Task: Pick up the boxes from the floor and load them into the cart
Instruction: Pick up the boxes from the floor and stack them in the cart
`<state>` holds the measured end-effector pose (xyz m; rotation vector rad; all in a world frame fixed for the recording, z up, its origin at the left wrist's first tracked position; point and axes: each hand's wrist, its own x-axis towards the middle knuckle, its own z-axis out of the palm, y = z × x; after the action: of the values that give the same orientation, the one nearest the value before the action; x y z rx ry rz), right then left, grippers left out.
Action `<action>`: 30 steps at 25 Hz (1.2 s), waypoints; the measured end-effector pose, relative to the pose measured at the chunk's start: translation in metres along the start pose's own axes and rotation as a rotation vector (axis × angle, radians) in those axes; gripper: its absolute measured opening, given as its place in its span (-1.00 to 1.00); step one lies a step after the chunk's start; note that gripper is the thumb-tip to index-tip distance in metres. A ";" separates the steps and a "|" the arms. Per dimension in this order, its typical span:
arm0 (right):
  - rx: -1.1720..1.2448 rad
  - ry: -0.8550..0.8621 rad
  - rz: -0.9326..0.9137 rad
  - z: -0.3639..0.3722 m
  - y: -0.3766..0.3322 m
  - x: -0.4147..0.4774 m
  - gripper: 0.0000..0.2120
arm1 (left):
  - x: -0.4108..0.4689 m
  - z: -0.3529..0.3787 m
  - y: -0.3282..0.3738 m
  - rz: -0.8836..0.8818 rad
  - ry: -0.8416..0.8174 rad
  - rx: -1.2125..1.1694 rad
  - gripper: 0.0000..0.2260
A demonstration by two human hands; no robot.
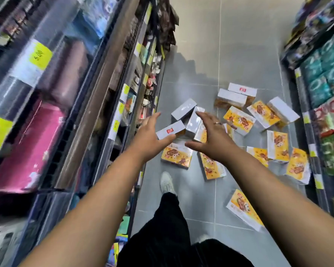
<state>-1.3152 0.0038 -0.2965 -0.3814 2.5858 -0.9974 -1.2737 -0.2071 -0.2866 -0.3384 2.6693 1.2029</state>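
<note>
From the head camera, both bare arms reach forward and down over a grey tiled floor (pixel 229 60) in a narrow shop aisle. The left hand (pixel 148 137) is open, fingers straight and spread, thumb out to the side. The right hand (pixel 210 135) is open too, fingers fanned and thumb pointing toward the left hand; a ring (pixel 217 123) sits on one finger. Neither hand holds anything.

The boxes (pixel 239 120) lie scattered across the floor, from about its middle to its right edge, most showing yellow printed faces and some white sides. Between the two hands stands a tight cluster: a box with a red logo (pixel 170 132) just past the left thumb, and two white-sided boxes (pixel 183 110) leaning together beyond it. Whether either hand touches them cannot be told. A flat yellow box (pixel 176 155) lies under the left wrist, and a lone box (pixel 245 209) lies nearer the person, by the floor's right edge.

Left shelving (pixel 96 105) with yellow price tags (pixel 40 54) runs along the floor's left edge; right shelving (pixel 328 87) with packaged goods lines the opposite edge. A white shoe (pixel 167 182) and black trousers (pixel 168 228) show below the arms.
</note>
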 end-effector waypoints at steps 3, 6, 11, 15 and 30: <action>-0.059 -0.009 0.087 0.013 0.027 0.070 -0.06 | 0.081 0.018 -0.017 -0.022 -0.073 -0.057 -0.28; -0.079 -0.047 0.135 0.027 0.051 0.123 -0.08 | 0.139 0.031 -0.040 -0.077 -0.130 -0.050 -0.27; -0.173 -0.147 0.143 0.070 0.098 0.205 -0.10 | 0.225 0.057 -0.099 -0.179 -0.166 -0.002 -0.22; -0.307 -0.306 0.070 0.129 0.148 0.264 -0.08 | 0.274 0.098 -0.162 -0.355 -0.097 -0.075 -0.22; -0.720 -0.403 -0.052 0.362 0.381 0.453 0.02 | 0.412 0.305 -0.411 -0.363 -0.245 0.415 0.05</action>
<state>-1.6255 -0.1034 -0.9075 -0.7370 2.4678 0.0510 -1.5251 -0.2939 -0.8873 -0.5352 2.4228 0.5321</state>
